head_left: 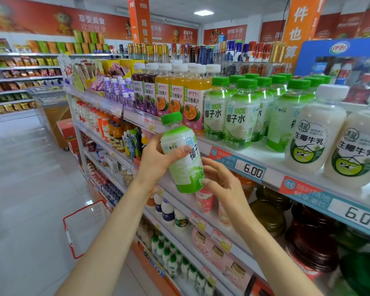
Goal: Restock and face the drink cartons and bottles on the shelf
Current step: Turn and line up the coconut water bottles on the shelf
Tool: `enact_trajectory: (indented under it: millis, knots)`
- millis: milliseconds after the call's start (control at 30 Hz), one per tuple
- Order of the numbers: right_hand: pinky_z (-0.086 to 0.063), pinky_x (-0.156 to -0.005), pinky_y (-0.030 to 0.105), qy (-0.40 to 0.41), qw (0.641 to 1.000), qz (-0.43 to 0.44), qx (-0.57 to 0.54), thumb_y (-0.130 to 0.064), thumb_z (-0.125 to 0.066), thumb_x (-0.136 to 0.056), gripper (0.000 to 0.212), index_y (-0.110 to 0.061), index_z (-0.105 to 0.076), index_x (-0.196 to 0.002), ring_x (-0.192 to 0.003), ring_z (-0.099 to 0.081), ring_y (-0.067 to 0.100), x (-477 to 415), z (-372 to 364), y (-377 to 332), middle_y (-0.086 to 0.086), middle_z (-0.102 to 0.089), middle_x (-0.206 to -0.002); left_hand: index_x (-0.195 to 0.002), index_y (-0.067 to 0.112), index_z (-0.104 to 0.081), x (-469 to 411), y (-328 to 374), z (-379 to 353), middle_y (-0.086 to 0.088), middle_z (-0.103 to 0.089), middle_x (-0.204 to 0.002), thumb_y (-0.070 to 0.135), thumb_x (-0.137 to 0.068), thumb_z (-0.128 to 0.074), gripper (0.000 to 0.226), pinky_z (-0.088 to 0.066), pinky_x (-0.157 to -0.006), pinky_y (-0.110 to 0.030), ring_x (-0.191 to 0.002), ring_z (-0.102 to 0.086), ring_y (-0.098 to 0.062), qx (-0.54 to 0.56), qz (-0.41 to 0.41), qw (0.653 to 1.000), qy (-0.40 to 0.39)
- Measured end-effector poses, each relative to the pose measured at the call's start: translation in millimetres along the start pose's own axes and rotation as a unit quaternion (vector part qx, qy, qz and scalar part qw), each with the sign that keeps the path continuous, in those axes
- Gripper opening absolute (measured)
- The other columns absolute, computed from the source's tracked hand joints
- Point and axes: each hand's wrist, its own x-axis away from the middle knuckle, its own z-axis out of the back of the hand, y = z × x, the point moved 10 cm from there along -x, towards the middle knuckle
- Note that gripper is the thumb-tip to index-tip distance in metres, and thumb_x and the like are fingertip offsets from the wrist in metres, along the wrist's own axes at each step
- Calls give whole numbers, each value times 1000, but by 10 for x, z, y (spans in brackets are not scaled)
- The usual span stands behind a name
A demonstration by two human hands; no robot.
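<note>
From my feed, the left grip is closed round the upper half of a bottle, thumb laid across the front of the label and fingers wrapped behind. The right grip takes the lower end, with its thumb and curved fingers against the side near the base, a lighter hold than the left (I can't see the fingers behind the bottle). The bottle is in the air between both grips, tilted with its green cap leaning up and to the left, in front of the shelf edge and not resting on it. Just above and beyond the right grip stands a row of matching green-capped bottles, upright, labels facing out. Further right of them are white-capped milky bottles. Above the left grip are orange juice bottles. A 6.00 price tag sits on the shelf rail just beside the right grip. Well below the left grip, a red-rimmed basket rests on the floor.
</note>
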Motion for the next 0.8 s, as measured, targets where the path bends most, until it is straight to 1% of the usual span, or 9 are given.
enact_trajectory:
  millis: [100,200,333,400,467,533,667,733,800]
  knots:
    - [-48,-97,36,-13,998,-18,59,-44,-76,-72,60,-45,-49,-126,-112,-56,-2,-26,-93,61,-16,-61,-119,-111,24,-54,31,74,-43,4,-69,-101,47,-47,-89,77,-55,-76,-30,-89,-68,-7,-58,-18,998,21]
    - [-51,-93,38,20,998,-25,62,-43,-82,-65,63,-46,-50,-120,-103,-61,0,-58,-92,72,-13,-64,-113,-102,37,-49,43,37,-64,7,-67,-102,61,-39,-81,74,-56,-81,-40,-92,-67,-10,-103,-10,994,43]
    - [-54,-89,45,40,998,-23,34,-36,-85,-64,62,-33,-59,-121,-99,-66,11,-75,9,72,-5,-70,-106,-113,28,-51,57,43,-116,6,-67,-104,50,-50,-85,75,-55,-75,-26,-95,-66,-10,-69,14,998,6]
    - [-53,-92,46,17,999,-40,-4,-31,-81,-68,57,-26,-61,-120,-98,-68,15,-83,38,85,0,-71,-106,-120,20,-52,46,42,-121,2,-66,-107,40,-60,-79,69,-53,-72,-19,-98,-65,-13,-18,27,998,-46]
    - [-49,-97,47,-40,996,-54,-53,-34,-76,-72,53,-21,-62,-121,-103,-67,20,-90,-21,75,3,-71,-110,-123,17,-53,42,6,-133,0,-67,-110,49,-59,-83,78,-53,-77,-21,-103,-64,-14,1,37,995,-96]
    - [-46,-99,49,-99,984,-63,-134,-41,-79,-69,66,-13,-58,-126,-111,-63,30,-82,-135,92,12,-66,-119,-124,18,-54,75,-68,-225,-2,-67,-116,63,-49,-81,91,-53,-85,-28,-107,-64,-19,15,55,987,-149]
    - [-56,-80,38,-116,949,-94,-277,-43,-87,-59,96,10,-44,-127,-112,-57,41,-62,-281,144,31,-55,-127,-116,14,-58,111,-85,-350,-5,-69,-112,64,-43,-82,92,-54,-84,-31,-105,-65,-24,68,61,982,-162]
    - [-55,-82,40,-96,947,-100,-289,-40,-84,-64,81,8,-49,-119,-107,-60,40,-76,-249,173,30,-59,-121,-111,18,-61,74,-41,-290,-2,-71,-107,60,-43,-84,83,-54,-76,-25,-100,-67,-20,61,44,990,-123]
    - [-57,-78,35,-69,966,-105,-225,-37,-75,-74,54,1,-57,-108,-98,-65,36,-101,-159,175,23,-67,-109,-109,17,-60,41,14,-219,1,-71,-102,51,-47,-85,75,-52,-70,-19,-94,-67,-14,10,27,996,-80]
